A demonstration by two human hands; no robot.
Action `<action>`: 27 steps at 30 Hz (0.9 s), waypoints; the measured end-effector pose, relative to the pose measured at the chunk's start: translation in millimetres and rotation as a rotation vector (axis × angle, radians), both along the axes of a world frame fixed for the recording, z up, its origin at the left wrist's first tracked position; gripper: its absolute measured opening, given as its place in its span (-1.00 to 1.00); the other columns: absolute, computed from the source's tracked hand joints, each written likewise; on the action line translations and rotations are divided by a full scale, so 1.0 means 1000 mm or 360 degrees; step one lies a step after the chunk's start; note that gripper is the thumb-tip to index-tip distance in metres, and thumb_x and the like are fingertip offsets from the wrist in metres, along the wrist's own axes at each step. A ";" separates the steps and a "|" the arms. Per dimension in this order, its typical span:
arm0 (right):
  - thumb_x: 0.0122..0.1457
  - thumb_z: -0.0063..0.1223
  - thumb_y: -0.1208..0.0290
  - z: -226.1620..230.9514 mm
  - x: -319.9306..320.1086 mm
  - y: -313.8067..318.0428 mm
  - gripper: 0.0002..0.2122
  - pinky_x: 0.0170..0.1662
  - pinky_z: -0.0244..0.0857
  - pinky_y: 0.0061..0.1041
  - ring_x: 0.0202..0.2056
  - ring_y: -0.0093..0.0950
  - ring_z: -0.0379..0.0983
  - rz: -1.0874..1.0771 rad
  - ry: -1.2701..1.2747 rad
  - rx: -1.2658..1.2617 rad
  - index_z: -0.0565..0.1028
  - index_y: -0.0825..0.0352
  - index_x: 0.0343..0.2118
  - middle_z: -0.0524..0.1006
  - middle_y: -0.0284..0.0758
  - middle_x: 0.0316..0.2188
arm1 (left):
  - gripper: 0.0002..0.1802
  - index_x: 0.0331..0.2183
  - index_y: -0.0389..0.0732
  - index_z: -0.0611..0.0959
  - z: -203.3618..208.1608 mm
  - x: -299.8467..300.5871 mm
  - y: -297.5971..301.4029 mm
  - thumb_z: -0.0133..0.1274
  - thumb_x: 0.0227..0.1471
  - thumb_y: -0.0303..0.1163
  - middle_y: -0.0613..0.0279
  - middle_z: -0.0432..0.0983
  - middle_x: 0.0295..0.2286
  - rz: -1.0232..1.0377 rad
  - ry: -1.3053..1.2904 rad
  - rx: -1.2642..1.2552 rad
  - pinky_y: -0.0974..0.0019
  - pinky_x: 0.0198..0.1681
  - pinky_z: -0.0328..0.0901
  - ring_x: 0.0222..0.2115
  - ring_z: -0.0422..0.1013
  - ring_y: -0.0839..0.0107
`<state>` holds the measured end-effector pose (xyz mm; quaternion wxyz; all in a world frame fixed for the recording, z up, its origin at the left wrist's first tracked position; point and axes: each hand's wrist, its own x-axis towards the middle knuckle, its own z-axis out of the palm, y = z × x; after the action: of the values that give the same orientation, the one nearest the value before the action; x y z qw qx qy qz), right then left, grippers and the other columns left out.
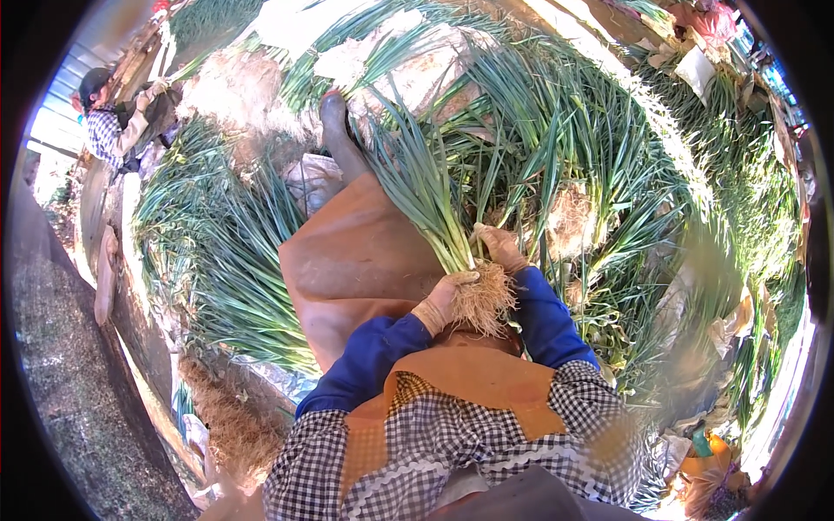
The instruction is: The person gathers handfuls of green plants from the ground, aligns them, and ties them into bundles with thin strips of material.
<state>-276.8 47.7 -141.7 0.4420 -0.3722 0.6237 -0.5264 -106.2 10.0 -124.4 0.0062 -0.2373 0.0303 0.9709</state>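
A bunch of spring onions (439, 208) slants up and left across my lap, its green leaves spreading away from me. The pale, stringy roots (485, 300) hang in a thick tuft toward my body. Wrapped round the white stem bases is my left hand (441, 298), in a light-coloured glove. Just right of the stems, above the root tuft, my right hand (501, 247) has its gloved fingers bent together. What lies between those fingers is too small to make out. Beneath the bunch, a brown apron (356, 247) covers my legs.
Heaps of spring onions (234, 234) lie left and right of my legs, with more beyond my dark boot (341, 139). Loose root clumps (234, 417) sit at lower left, beside a dark slab edge (78, 373). Another person (113, 122) works at far left.
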 end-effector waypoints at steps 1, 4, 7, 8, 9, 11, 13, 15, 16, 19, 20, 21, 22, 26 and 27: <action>0.12 -0.16 0.15 0.002 0.000 0.000 -0.68 -0.41 0.27 -0.45 -0.51 -0.37 0.41 -0.0076 0.0735 0.0167 0.48 0.31 -0.54 0.48 -0.23 -0.59 | -0.61 -0.16 -0.45 0.40 -0.001 -0.002 0.001 -0.11 -0.06 -0.45 -0.09 0.42 -0.25 -0.0021 -0.0008 -0.0002 0.12 -0.12 0.29 -0.24 0.39 0.12; 0.09 -0.15 0.10 0.012 -0.002 0.010 -0.67 -0.44 0.26 -0.43 -0.58 -0.30 0.34 -0.0078 0.1482 0.0367 0.47 0.27 -0.59 0.43 -0.14 -0.63 | -0.64 -0.18 -0.44 0.42 -0.003 -0.010 0.007 -0.11 -0.06 -0.46 -0.08 0.44 -0.28 -0.0021 -0.0082 -0.0035 0.13 -0.13 0.30 -0.27 0.41 0.12; 0.07 -0.09 0.12 0.062 0.019 0.033 -0.68 -0.52 0.25 -0.38 -0.68 -0.35 0.29 -0.0007 0.1019 0.0535 0.45 0.31 -0.60 0.40 -0.15 -0.66 | -0.69 -0.23 -0.43 0.45 -0.010 -0.007 0.002 -0.14 -0.04 -0.46 -0.06 0.46 -0.33 0.0066 -0.0117 0.0022 0.13 -0.14 0.31 -0.30 0.42 0.11; 0.07 -0.06 0.16 0.080 0.029 0.047 -0.69 -0.55 0.24 -0.41 -0.70 -0.40 0.29 -0.0036 0.0850 0.0491 0.44 0.33 -0.60 0.40 -0.18 -0.68 | -0.70 -0.24 -0.43 0.46 -0.013 -0.004 0.001 -0.15 -0.04 -0.46 -0.05 0.46 -0.33 0.0091 -0.0096 0.0106 0.12 -0.14 0.31 -0.30 0.42 0.11; 0.09 -0.07 0.22 0.076 0.027 0.074 -0.71 -0.61 0.20 -0.49 -0.72 -0.49 0.27 -0.0159 0.0256 0.0372 0.41 0.33 -0.63 0.36 -0.30 -0.72 | -0.72 -0.27 -0.41 0.46 0.004 -0.008 0.003 -0.16 -0.03 -0.45 -0.04 0.47 -0.36 0.0101 -0.0075 0.0144 0.11 -0.16 0.32 -0.33 0.42 0.12; 0.11 -0.07 0.32 0.084 0.018 0.118 -0.78 -0.67 0.19 -0.61 -0.72 -0.58 0.28 -0.0263 -0.0431 0.0178 0.42 0.34 -0.58 0.37 -0.45 -0.71 | -0.73 -0.27 -0.40 0.46 0.001 0.000 -0.001 -0.16 -0.03 -0.45 -0.04 0.47 -0.36 0.0201 -0.0121 0.0118 0.10 -0.17 0.33 -0.34 0.42 0.12; 0.07 -0.02 0.31 0.086 -0.019 0.155 -0.81 -0.58 0.28 -0.62 -0.64 -0.51 0.37 0.0100 -0.0171 0.0453 0.48 0.36 -0.42 0.47 -0.37 -0.59 | -0.73 -0.27 -0.38 0.45 0.006 -0.001 -0.005 -0.15 -0.05 -0.45 -0.04 0.46 -0.37 0.0142 -0.0135 0.0068 0.09 -0.20 0.33 -0.35 0.42 0.13; -0.03 0.07 0.14 0.064 -0.030 0.155 -0.63 -0.28 0.35 -0.41 -0.36 -0.29 0.46 0.1260 0.1364 0.1492 0.49 0.33 -0.24 0.49 -0.12 -0.32 | -0.73 -0.26 -0.39 0.45 -0.004 0.006 -0.012 -0.14 -0.06 -0.46 -0.04 0.46 -0.37 0.0115 -0.0122 0.0025 0.08 -0.20 0.33 -0.35 0.42 0.13; -0.04 0.03 0.04 0.086 -0.021 0.134 -0.59 -0.12 0.25 -0.28 -0.23 -0.23 0.41 0.1526 0.1427 0.1746 0.50 0.31 -0.28 0.46 -0.09 -0.26 | -0.72 -0.26 -0.40 0.44 -0.008 0.010 -0.018 -0.13 -0.06 -0.47 -0.03 0.46 -0.38 0.0117 -0.0111 -0.0022 0.08 -0.20 0.33 -0.35 0.42 0.13; 0.04 -0.13 0.02 0.022 -0.048 0.065 -0.60 -0.16 0.27 -0.31 -0.30 -0.23 0.42 0.0419 0.1146 0.1464 0.51 0.34 -0.43 0.49 -0.12 -0.40 | -0.72 -0.26 -0.38 0.44 -0.001 0.011 -0.018 -0.12 -0.08 -0.47 -0.04 0.45 -0.37 0.0160 0.0039 0.0054 0.09 -0.22 0.34 -0.36 0.42 0.14; 0.06 -0.21 -0.03 0.007 -0.056 0.039 -0.55 -0.18 0.27 -0.31 -0.32 -0.22 0.42 -0.0001 0.0993 0.1265 0.50 0.33 -0.47 0.50 -0.11 -0.43 | -0.71 -0.26 -0.38 0.45 0.001 0.010 -0.019 -0.13 -0.09 -0.46 -0.06 0.45 -0.35 0.0204 0.0079 0.0050 0.11 -0.22 0.34 -0.35 0.42 0.14; 0.04 -0.24 -0.10 0.028 -0.047 0.008 -0.49 -0.19 0.27 -0.31 -0.32 -0.20 0.42 -0.0080 0.0972 0.1228 0.50 0.36 -0.44 0.49 -0.09 -0.44 | -0.69 -0.23 -0.38 0.43 0.021 0.017 -0.025 -0.11 -0.09 -0.47 -0.06 0.44 -0.33 0.0107 0.0201 0.0127 0.08 -0.20 0.33 -0.34 0.41 0.11; 0.09 -0.17 -0.01 -0.008 -0.068 0.006 -0.59 -0.38 0.29 -0.31 -0.51 -0.33 0.43 -0.0242 0.1415 0.1153 0.47 0.32 -0.40 0.47 -0.25 -0.63 | -0.69 -0.23 -0.38 0.43 0.024 0.006 -0.018 -0.11 -0.09 -0.47 -0.06 0.44 -0.33 0.0061 0.0229 0.0124 0.08 -0.20 0.33 -0.34 0.41 0.11; 0.02 -0.05 0.00 -0.038 -0.076 -0.011 -0.57 -0.35 0.28 -0.33 -0.45 -0.23 0.43 -0.0149 0.1296 0.0998 0.47 0.38 -0.42 0.49 -0.16 -0.54 | -0.66 -0.19 -0.40 0.42 0.012 0.003 -0.014 -0.09 -0.07 -0.48 -0.07 0.44 -0.32 0.0182 -0.0051 -0.0119 0.08 -0.18 0.32 -0.31 0.41 0.11; 0.00 -0.07 -0.04 -0.004 -0.055 -0.019 -0.53 -0.25 0.28 -0.29 -0.39 -0.19 0.44 -0.0233 0.0831 0.1030 0.48 0.40 -0.42 0.51 -0.11 -0.48 | -0.66 -0.19 -0.41 0.41 0.013 0.010 -0.017 -0.09 -0.08 -0.48 -0.07 0.44 -0.31 0.0255 -0.0043 -0.0170 0.10 -0.18 0.33 -0.31 0.42 0.12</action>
<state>-332.1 28.2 -145.6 0.3247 -0.2897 0.8727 -0.2214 -96.3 -7.4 -111.7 -0.0839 -0.2519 0.0628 0.9621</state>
